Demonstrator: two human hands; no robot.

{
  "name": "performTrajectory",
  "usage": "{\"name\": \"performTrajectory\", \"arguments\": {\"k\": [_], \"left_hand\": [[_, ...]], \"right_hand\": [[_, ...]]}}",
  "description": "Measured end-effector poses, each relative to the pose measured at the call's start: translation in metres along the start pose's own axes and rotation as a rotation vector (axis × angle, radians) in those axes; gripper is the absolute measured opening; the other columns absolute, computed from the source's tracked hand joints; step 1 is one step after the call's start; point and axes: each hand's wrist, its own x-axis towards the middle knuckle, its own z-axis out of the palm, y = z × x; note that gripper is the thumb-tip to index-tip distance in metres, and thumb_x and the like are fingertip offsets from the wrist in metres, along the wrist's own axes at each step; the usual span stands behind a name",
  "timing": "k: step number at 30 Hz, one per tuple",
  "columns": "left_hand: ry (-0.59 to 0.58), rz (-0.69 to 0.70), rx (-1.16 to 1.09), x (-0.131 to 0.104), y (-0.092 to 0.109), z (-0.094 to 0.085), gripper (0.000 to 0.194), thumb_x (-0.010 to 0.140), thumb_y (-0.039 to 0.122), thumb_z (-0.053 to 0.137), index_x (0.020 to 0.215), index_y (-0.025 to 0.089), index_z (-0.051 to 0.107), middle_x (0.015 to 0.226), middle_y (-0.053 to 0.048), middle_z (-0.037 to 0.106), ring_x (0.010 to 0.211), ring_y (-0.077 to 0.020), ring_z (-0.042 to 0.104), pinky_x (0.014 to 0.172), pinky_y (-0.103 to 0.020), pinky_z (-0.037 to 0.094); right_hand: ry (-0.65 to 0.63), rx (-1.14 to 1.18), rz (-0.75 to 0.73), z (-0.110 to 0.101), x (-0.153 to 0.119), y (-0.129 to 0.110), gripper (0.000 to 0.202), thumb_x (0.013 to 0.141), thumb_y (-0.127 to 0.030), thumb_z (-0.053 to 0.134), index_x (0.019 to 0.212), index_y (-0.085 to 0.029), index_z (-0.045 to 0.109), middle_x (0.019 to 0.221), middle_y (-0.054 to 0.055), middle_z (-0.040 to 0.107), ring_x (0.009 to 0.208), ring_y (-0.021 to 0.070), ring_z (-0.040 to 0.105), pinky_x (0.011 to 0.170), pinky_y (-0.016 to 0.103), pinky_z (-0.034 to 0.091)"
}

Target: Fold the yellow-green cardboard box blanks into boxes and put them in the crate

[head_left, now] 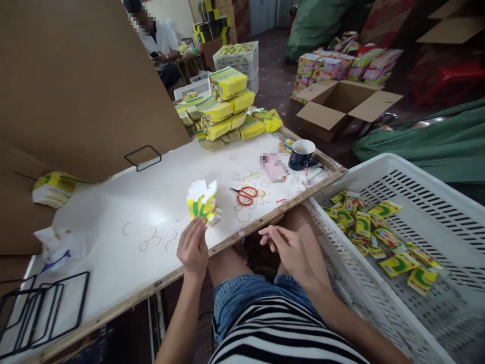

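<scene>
My left hand pinches a small yellow and green carton by its lower edge, just above the near side of the white table. The carton's white flaps stand up, spread at the top. Over my lap, beyond the table's edge, hovers my right hand. Its fingers are loosely bent and apart, and I see nothing in them. Red-handled scissors lie to the right of the carton, among several loose rubber bands.
Stacked flat yellow cartons fill the table's far end. A dark mug stands near the right edge. Beside my right leg, a white plastic crate holds several small yellow packs. A wire rack is at the left. A person sits far back.
</scene>
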Motion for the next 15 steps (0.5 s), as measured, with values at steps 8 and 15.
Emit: {"name": "performTrajectory", "arguments": {"k": [8, 15], "left_hand": [[-0.495, 0.083, -0.555, -0.044, 0.06, 0.043, 0.035, 0.083, 0.019, 0.065, 0.116, 0.029, 0.067, 0.122, -0.008, 0.067, 0.123, -0.0283, 0.056, 0.107, -0.054, 0.04], [-0.558, -0.868, -1.208, -0.018, 0.069, 0.057, 0.052, 0.079, 0.052, 0.066, 0.118, 0.018, 0.064, 0.125, -0.014, 0.064, 0.122, -0.0325, 0.056, 0.102, -0.045, 0.045]], "right_hand": [[0.014, 0.179, 0.161, -0.009, 0.004, 0.019, 0.041, 0.072, -0.057, 0.07, 0.078, -0.017, 0.063, 0.068, 0.001, 0.06, 0.057, 0.0122, 0.051, 0.054, 0.025, 0.045], [-0.045, 0.308, 0.192, -0.013, -0.006, 0.032, 0.043, 0.071, -0.048, 0.076, 0.095, -0.021, 0.053, 0.072, 0.0, 0.067, 0.064, 0.0159, 0.063, 0.063, 0.028, 0.052]]}}
